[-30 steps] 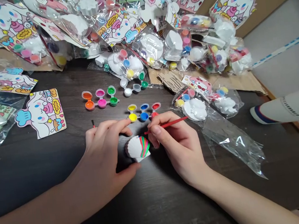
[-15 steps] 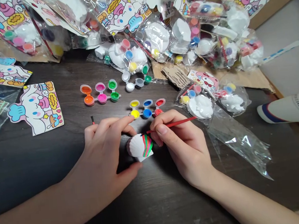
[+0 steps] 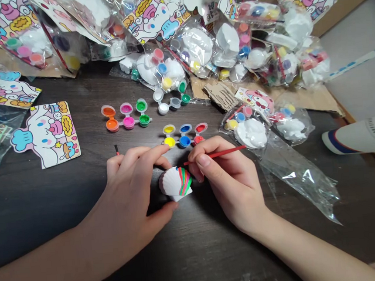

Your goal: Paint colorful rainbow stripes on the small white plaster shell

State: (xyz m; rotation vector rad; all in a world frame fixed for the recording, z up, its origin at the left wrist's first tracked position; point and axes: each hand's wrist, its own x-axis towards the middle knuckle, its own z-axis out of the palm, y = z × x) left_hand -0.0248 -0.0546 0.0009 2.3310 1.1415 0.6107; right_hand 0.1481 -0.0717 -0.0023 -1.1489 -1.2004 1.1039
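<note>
A white shell-shaped plaster figure stands tilted on the table, its right part painted in wavy orange, pink and green stripes. My left hand steadies it, thumb at the lower edge and fingers curved round the far side. In my right hand is a thin red paintbrush, pinched between thumb and fingers. The bristles reach the shell's top edge, where a small dark blue spot shows. Just beyond the hands lies an open strip of yellow, blue and red paint pots; my right fingers partly cover the red one.
Further back are orange, pink and green paint pots and white, grey and green ones. Another brush pokes out beyond my left hand. Bagged plaster kits crowd the back. A printed card lies left, a paper cup right.
Very little differs. The brush tip has shifted slightly at the shell's top edge, and a blue spot shows more clearly there. Both hands keep their holds.
</note>
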